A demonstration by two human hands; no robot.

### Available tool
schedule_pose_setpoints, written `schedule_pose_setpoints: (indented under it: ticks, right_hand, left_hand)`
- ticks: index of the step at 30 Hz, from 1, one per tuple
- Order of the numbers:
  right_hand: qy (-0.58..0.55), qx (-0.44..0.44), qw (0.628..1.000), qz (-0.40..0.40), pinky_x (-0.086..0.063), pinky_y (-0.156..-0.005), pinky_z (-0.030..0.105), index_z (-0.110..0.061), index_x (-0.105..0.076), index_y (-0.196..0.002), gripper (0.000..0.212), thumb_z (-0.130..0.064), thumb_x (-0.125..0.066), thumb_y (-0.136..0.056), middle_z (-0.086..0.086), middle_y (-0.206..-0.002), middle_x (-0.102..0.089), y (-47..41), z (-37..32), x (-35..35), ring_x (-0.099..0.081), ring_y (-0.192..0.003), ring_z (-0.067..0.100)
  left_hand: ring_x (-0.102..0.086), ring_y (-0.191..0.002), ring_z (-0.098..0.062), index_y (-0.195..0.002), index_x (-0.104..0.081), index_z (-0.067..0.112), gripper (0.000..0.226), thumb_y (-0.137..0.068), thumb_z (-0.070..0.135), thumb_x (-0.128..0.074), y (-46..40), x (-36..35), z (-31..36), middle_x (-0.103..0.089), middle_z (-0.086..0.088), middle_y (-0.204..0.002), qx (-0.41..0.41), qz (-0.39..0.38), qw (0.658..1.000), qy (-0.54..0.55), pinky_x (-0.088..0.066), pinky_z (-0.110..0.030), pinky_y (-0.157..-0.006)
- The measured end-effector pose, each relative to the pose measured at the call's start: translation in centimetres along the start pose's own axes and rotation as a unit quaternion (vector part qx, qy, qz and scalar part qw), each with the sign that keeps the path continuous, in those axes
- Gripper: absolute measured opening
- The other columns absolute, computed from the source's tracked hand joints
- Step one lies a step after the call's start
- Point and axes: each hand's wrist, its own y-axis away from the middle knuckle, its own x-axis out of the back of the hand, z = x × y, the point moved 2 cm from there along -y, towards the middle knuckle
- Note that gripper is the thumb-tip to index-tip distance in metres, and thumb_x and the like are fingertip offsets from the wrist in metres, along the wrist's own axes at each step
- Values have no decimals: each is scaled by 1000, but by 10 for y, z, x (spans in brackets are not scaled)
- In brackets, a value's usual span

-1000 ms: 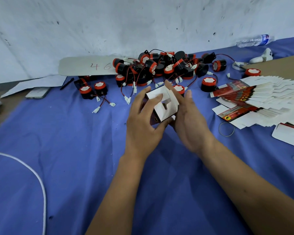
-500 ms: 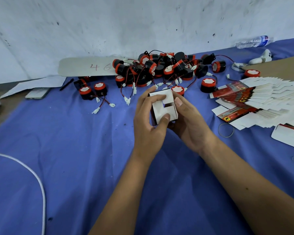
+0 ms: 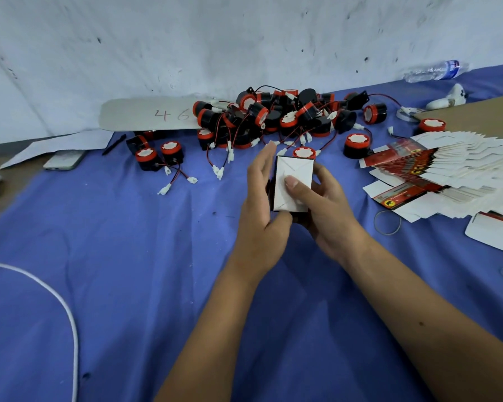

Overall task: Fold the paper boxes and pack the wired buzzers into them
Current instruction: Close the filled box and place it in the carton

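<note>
- Two hands meet over the blue surface (image 3: 128, 256), working one small paper box (image 3: 293, 185) held just above the cloth, near its middle.
- The left hand (image 3: 262, 210) cups the box's left side, its fingers (image 3: 266, 158) straight and relaxed along the edge, thumb tucked under the near corner.
- The right hand (image 3: 328, 210) wraps the box from the right and beneath, thumb pressing flat on the white interlocked flaps that face the camera; the fingers curl round the far side, gripping the box.
- The flaps appear seated, so the step in hand looks like finishing the bottom closure. Doing it well probably means keeping thumb pressure on the centre where the flaps cross while the left hand squares the walls, so that no tab springs back.
- Squeezing too hard from the sides could buckle the thin card; a light, even hold seems the safer course.
- Just beyond the box, one wired buzzer (image 3: 304, 153) stands with its white face up, the nearest candidate for packing once the box is turned open end up.
- To the right, a fanned stack of flat boxes (image 3: 447, 166) waits unfolded.
- Farthest back, a heap of buzzers (image 3: 276, 117) lies tangled in red and black leads against the wall (image 3: 244, 39); drawing one out may snag its neighbours.
</note>
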Motion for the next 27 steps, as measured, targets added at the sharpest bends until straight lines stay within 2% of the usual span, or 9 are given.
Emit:
schedule_pose_setpoints:
  ticks: [2,4,8,11,14,16,21,24,27]
  right_hand:
    - [47,25,999,9,-51,-86,69,-24,-52,-132,52,-25,-75,-85,8,-115,-72,0,-1,0,-71,-100,35]
    - [122,63,990,18,-60,-79,60,-31,-48,-136,61,-24,-77,-84,5,-116,-71,1,0,-1,-70,-102,33]
    - [131,69,989,-9,-63,-72,46,-28,-42,-144,61,-16,-71,-91,5,-118,-68,1,4,-2,-69,-103,27]
    - [111,45,992,-27,-62,-72,41,-20,-40,-145,54,-8,-63,-98,11,-120,-67,1,4,-3,-70,-102,25]
    - [110,42,992,-43,-61,-70,34,-15,-38,-145,46,-5,-52,-102,13,-120,-64,2,4,-4,-70,-101,21]
    - [111,43,992,-48,-61,-72,37,-14,-38,-147,48,-8,-56,-102,13,-124,-63,2,4,-4,-69,-107,24]
    - [100,38,994,-27,-62,-72,45,-22,-39,-147,56,-8,-63,-99,11,-122,-67,0,5,-4,-70,-103,29]
    - [115,52,992,-14,-57,-84,61,-17,-42,-143,43,-6,-53,-103,15,-121,-65,1,5,-2,-66,-106,39]
    - [77,35,996,-25,-60,-82,54,-16,-41,-145,45,-6,-54,-103,17,-124,-64,1,2,-2,-67,-105,31]
  left_hand:
    - [-41,-138,12,-158,-30,15,82,-82,-10,-47,0,3,-3,-41,38,-147,0,13,1000,-21,-42,-12,-104]
    - [-44,-134,12,-153,-37,23,69,-89,0,-48,1,5,-4,-46,41,-139,35,30,999,16,-44,-11,-100]
    - [-58,-129,-9,-145,-46,35,53,-96,14,-48,-1,8,-7,-59,23,-134,104,25,992,64,-50,-19,-95]
    - [-62,-124,-11,-143,-44,43,58,-95,11,-43,0,7,-5,-62,20,-131,121,-9,991,61,-53,-20,-92]
    - [-59,-127,-21,-143,-42,45,67,-88,7,-41,2,0,-2,-55,2,-140,120,-28,991,57,-57,-34,-94]
    - [-57,-130,-27,-148,-37,41,64,-93,10,-42,3,-3,-3,-51,-5,-145,116,-21,991,66,-56,-42,-99]
    - [-64,-121,-21,-145,-39,38,64,-94,-2,-40,4,-2,-4,-62,2,-134,122,-8,988,93,-58,-32,-88]
    - [-40,-146,-27,-132,-44,56,74,-78,6,-41,4,-9,1,-45,3,-151,112,-11,993,46,-45,-57,-111]
    - [-35,-149,-33,-139,-43,46,74,-75,8,-40,3,-10,0,-38,-9,-157,107,-2,993,52,-39,-60,-116]
